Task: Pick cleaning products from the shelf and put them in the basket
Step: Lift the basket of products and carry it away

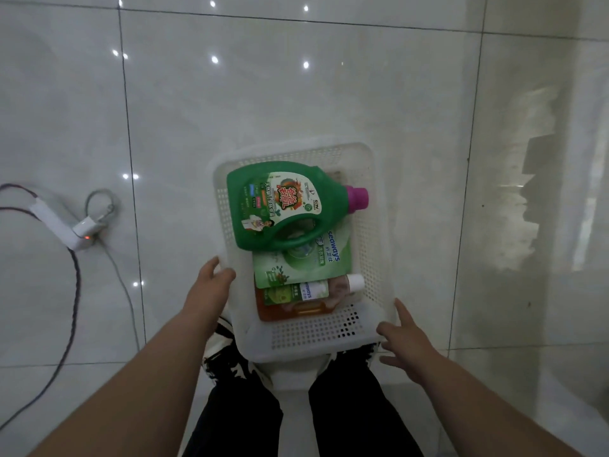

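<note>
Cleaning products (303, 258) lie piled in the white basket (313, 338), which is low in front of the person's feet. I cannot tell if it rests on the floor (296, 77) or is a little lifted.

Well to the left of the basket, a power strip (66, 225) and its cables (75, 291) lie on the floor. A step to that side could catch them.

The left hand (211, 285) is at the basket's left rim, with the thumb on the edge. Whether it really grasps the rim, I cannot tell.

Inside the basket, the green detergent bottle (283, 206) lies on its side, partly over the green pouch (309, 268), with its base against the left wall. The amber bottle (296, 310) lies under the pouch at the near end. The big bottle is on top and looks heavy, so I think a tilt of the basket could make it slide or roll out.

The right hand (408, 344) is at the basket's near right corner. Its fingers are spread and straight, the thumb is at the rim, and it grasps nothing. A lift from here would probably be uneven.
</note>
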`<state>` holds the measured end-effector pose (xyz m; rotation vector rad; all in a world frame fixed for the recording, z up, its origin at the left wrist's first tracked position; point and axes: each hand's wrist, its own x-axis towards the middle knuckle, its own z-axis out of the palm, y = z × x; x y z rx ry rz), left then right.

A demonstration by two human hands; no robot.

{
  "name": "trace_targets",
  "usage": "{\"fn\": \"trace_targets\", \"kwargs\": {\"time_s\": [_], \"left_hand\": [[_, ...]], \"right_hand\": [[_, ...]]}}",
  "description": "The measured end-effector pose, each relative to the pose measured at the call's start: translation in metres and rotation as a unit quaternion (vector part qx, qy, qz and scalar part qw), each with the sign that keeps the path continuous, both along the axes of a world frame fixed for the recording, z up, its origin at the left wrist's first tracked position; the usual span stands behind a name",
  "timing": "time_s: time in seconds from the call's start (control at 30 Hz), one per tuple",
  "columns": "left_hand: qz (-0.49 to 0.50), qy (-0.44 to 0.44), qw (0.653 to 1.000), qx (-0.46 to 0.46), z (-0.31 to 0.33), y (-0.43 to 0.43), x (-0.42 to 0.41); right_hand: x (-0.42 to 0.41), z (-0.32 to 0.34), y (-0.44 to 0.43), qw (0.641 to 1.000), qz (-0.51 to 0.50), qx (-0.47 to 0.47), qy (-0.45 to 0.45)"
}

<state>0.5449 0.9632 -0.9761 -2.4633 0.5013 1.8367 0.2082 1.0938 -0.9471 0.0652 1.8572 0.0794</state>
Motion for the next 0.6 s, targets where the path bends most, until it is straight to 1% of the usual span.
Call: {"fn": "trace_targets", "kwargs": {"time_s": [0.03, 0.1, 0.17, 0.27, 0.37, 0.47, 0.6], "left_hand": [[0.001, 0.019, 0.998, 0.051, 0.005, 0.017, 0.0], [0.028, 0.067, 0.987, 0.143, 0.019, 0.054, -0.001], [0.054, 0.09, 0.978, 0.179, 0.024, 0.082, -0.005], [0.088, 0.079, 0.979, 0.167, 0.016, 0.095, -0.014], [0.099, 0.065, 0.982, 0.145, 0.01, 0.084, -0.021], [0.099, 0.053, 0.985, 0.128, 0.01, 0.058, -0.027], [0.067, 0.051, 0.993, 0.087, 0.009, 0.008, -0.031]], "right_hand": [[0.002, -0.001, 0.001, 1.0, -0.028, -0.004, 0.003], [0.004, -0.003, 0.0, 0.999, -0.047, -0.018, 0.019], [0.002, -0.006, -0.001, 0.998, -0.057, -0.024, 0.029], [-0.002, -0.006, -0.001, 0.997, -0.075, -0.027, 0.019], [-0.007, -0.006, -0.007, 0.996, -0.084, -0.043, -0.001], [-0.011, -0.007, -0.027, 0.996, -0.075, -0.054, -0.016], [-0.012, -0.008, -0.067, 0.995, -0.075, -0.063, -0.024]]}}
